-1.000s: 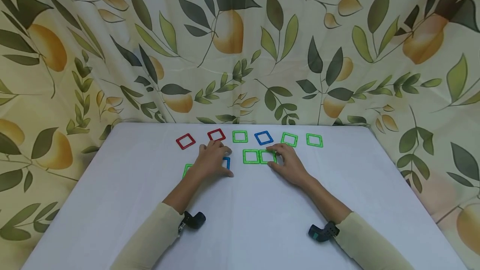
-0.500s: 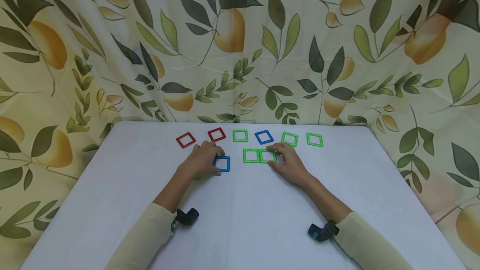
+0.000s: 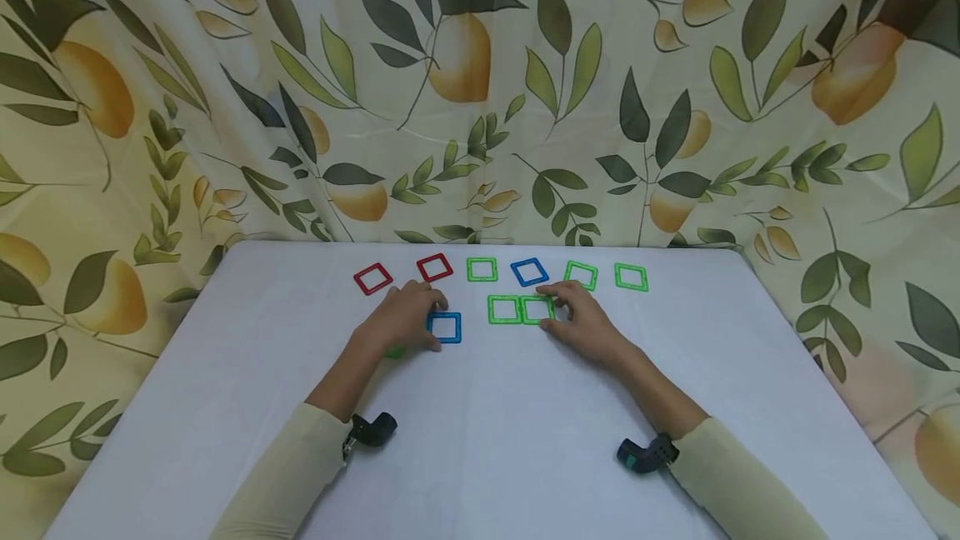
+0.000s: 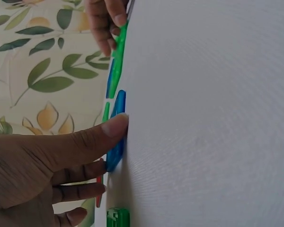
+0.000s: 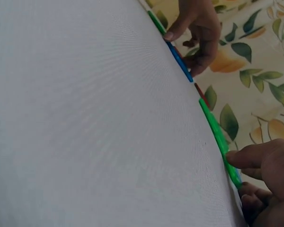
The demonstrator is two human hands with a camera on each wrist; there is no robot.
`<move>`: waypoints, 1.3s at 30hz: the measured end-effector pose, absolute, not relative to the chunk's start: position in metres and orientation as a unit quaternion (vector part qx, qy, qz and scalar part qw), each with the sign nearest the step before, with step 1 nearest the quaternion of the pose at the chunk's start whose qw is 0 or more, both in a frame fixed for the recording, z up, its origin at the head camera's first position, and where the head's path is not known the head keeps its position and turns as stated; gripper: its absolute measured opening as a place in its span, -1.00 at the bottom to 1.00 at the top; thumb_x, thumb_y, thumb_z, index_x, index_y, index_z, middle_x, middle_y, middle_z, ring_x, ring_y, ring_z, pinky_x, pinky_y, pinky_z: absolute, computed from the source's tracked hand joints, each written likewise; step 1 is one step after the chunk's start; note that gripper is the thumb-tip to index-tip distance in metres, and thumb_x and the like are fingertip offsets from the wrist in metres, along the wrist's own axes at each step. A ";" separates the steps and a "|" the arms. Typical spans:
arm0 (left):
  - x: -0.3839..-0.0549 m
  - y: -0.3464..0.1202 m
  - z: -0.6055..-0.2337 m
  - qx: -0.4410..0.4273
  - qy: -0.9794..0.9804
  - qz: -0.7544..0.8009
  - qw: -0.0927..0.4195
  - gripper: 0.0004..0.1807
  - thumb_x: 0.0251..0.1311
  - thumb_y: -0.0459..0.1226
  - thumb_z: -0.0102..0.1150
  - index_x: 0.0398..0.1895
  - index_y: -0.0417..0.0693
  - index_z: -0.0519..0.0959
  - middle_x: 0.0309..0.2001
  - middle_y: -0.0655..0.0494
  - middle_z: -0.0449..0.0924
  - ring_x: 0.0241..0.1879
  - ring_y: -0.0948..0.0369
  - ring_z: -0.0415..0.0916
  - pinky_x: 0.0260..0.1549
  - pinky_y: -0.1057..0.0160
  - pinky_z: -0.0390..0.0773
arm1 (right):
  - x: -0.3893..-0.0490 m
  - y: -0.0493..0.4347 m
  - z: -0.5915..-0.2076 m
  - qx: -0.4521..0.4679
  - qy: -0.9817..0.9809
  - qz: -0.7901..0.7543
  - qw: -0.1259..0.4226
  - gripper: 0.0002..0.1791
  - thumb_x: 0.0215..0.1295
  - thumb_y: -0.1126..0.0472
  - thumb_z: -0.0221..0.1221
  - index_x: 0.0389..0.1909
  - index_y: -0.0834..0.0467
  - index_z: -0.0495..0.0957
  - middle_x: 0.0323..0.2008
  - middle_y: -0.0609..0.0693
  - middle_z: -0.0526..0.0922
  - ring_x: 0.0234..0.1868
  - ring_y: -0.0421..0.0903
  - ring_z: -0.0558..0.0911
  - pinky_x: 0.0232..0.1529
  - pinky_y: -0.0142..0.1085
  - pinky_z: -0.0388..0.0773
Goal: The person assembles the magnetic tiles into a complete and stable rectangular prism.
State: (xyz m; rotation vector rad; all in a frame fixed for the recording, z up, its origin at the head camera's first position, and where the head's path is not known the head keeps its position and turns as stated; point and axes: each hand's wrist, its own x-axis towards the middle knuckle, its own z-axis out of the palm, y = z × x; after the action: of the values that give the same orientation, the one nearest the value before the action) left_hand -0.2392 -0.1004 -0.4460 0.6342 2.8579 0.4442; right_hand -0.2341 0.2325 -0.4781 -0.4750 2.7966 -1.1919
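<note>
My left hand (image 3: 401,319) spans a blue square frame (image 3: 447,315) lying on the white tabletop, thumb at its near edge and fingers at its far edge. In the left wrist view the thumb presses against the blue square's side. Partly hidden under the left forearm is a green piece (image 3: 395,352), which also shows in the left wrist view. Across from it, my right hand (image 3: 588,327) pinches a green square frame (image 3: 537,298) between thumb and fingers. That square lies edge to edge with a second green square (image 3: 504,323), on its left. A gap separates this pair from the blue square.
Along the table's far side runs a row of square frames: two red, a red one (image 3: 372,279) at the left end, then a green one (image 3: 482,278), a tilted blue one (image 3: 530,282) and two more green ones. A leaf-and-fruit patterned curtain (image 3: 480,140) hangs behind the white table (image 3: 495,440).
My left hand has shifted a little left, uncovering more of the blue square and covering more of the green piece. The right hand stays at the green pair.
</note>
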 end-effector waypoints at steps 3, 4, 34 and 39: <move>-0.239 -0.102 -0.444 0.213 0.961 0.150 0.092 -0.32 -0.03 -0.11 0.71 0.21 0.02 0.67 0.15 0.00 0.61 0.19 0.03 0.41 0.20 -0.08 0.40 | -0.235 0.233 -0.477 -0.152 0.911 -0.383 0.034 -0.38 0.36 0.23 0.38 0.42 0.16 0.50 0.29 0.19 0.44 0.15 0.10 0.49 0.09 -0.02 0.45; -0.239 -0.102 -0.444 0.212 0.961 0.153 0.092 -0.33 -0.03 -0.12 0.71 0.20 0.01 0.67 0.13 0.01 0.62 0.18 0.03 0.41 0.20 -0.08 0.41 | -0.235 0.232 -0.476 -0.151 0.911 -0.383 0.035 -0.38 0.36 0.24 0.38 0.42 0.16 0.51 0.27 0.19 0.44 0.13 0.10 0.49 0.07 -0.04 0.45; -0.247 -0.094 -0.446 0.235 0.942 0.230 0.068 -0.37 0.01 -0.04 0.67 0.16 0.04 0.65 -0.01 0.13 0.63 0.03 0.15 0.51 0.12 -0.03 0.43 | -0.235 0.233 -0.475 -0.147 0.908 -0.392 0.017 -0.43 0.29 0.34 0.39 0.34 0.21 0.59 0.11 0.15 0.58 -0.04 0.05 0.51 -0.06 -0.10 0.47; -0.252 -0.090 -0.448 0.235 0.941 0.236 0.061 -0.34 0.03 -0.03 0.66 0.20 0.01 0.63 -0.03 0.13 0.64 0.00 0.16 0.52 0.13 -0.05 0.43 | -0.236 0.234 -0.477 -0.152 0.907 -0.392 0.010 -0.44 0.28 0.32 0.41 0.32 0.21 0.60 0.10 0.13 0.59 -0.03 0.05 0.52 -0.07 -0.13 0.48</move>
State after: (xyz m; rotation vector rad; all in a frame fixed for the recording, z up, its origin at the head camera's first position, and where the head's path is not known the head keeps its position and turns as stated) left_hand -0.2517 -0.0905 -0.4481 0.7102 2.8470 0.7126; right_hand -0.2362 0.2344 -0.4768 -0.4747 2.8319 -1.2237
